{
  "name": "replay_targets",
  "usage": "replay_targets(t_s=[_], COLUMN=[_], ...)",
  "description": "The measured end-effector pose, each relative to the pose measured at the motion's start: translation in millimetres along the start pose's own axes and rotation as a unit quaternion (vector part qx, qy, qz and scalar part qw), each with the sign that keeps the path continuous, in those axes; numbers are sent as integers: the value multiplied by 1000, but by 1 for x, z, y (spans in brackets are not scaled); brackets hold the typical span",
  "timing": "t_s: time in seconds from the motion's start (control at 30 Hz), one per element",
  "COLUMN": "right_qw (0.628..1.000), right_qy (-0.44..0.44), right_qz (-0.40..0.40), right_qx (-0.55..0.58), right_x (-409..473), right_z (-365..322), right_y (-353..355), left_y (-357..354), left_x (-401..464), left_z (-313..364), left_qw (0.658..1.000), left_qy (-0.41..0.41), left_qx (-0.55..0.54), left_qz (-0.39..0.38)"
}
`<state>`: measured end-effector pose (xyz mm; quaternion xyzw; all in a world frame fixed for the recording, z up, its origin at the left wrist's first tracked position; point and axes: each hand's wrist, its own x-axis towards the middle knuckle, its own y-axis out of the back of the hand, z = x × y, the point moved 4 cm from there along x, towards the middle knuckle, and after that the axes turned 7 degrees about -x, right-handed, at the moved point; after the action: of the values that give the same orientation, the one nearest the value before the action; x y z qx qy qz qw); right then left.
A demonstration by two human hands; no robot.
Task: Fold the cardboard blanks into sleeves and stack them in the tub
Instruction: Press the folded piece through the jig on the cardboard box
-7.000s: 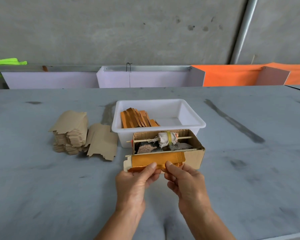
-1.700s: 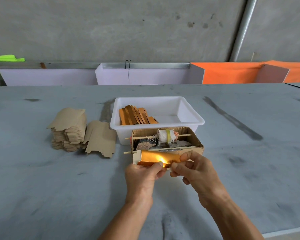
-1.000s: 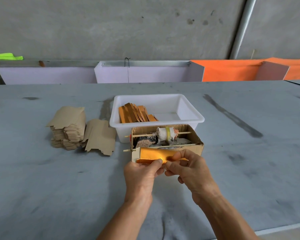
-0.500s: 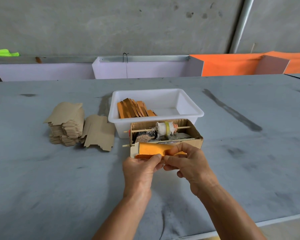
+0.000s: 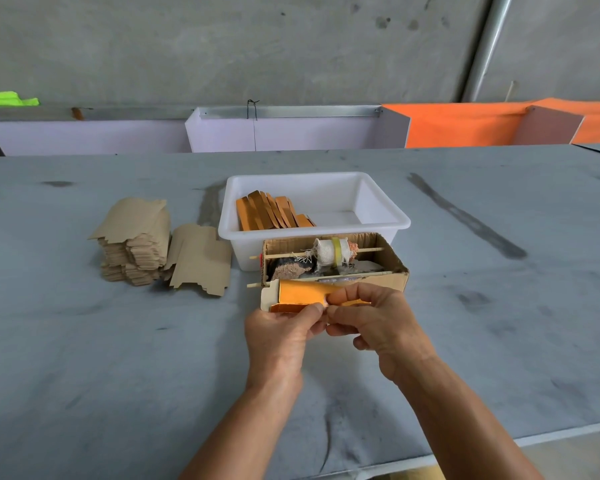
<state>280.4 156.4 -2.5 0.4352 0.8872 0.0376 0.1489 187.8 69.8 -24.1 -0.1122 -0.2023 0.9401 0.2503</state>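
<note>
1. Over the last moments the orange blank (image 5: 300, 296) has closed up: where it earlier lay flatter and wide between our hands, it is now rolled into a narrower form with its pale end flap standing up at the far left of our grip.
2. Our left hand (image 5: 278, 336) pinches the near edge of the blank between thumb and fingertips; our right hand (image 5: 374, 318) has slid over its right half, fingers curled round it. Both grips are pressed onto the card, so we judge the sleeve nearly formed, the seam still to be set.
3. Just beyond our grip sits a small cardboard box (image 5: 333, 261) holding a wrapped roller on sticks; it stands between our hands and the white tub (image 5: 400, 221), so the sleeve must be lifted over it.
4. Finished orange sleeves (image 5: 271, 214) lean in the tub's left half.
5. Well to the left of our grip, the unfolded blanks (image 5: 136, 244) are stacked on the bench (image 5: 84, 358), one loose blank (image 5: 200, 259) beside them.
</note>
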Motion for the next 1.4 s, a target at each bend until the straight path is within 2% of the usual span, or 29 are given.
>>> replay_targets(t_s=[0.23,0.53,0.8,1.0,1.17,1.4], right_qw=[999,998,995,997,999,986], right_qy=[-19,-35,-30,-32,6,140], right_qz=[-18,-41,-69,-48,-46,-62], right_qx=[-27,-38,-63,-44,-16,64], right_x=[0,0,-4,-8,-12,-18], right_z=[-2,-2,3,7,7,-8], right_y=[0,-3,-8,-13,-11,-3], left_y=[2,2,2,7,8,11], left_x=[-1,1,-1,3,4,4], left_z=[1,-9,-18,-22,-22,-16], left_qw=[1000,998,995,992,991,991], left_qy=[7,61,89,108,107,107], left_qx=[-11,-33,-32,-34,-51,-64], left_qz=[-3,6,36,63,57,39])
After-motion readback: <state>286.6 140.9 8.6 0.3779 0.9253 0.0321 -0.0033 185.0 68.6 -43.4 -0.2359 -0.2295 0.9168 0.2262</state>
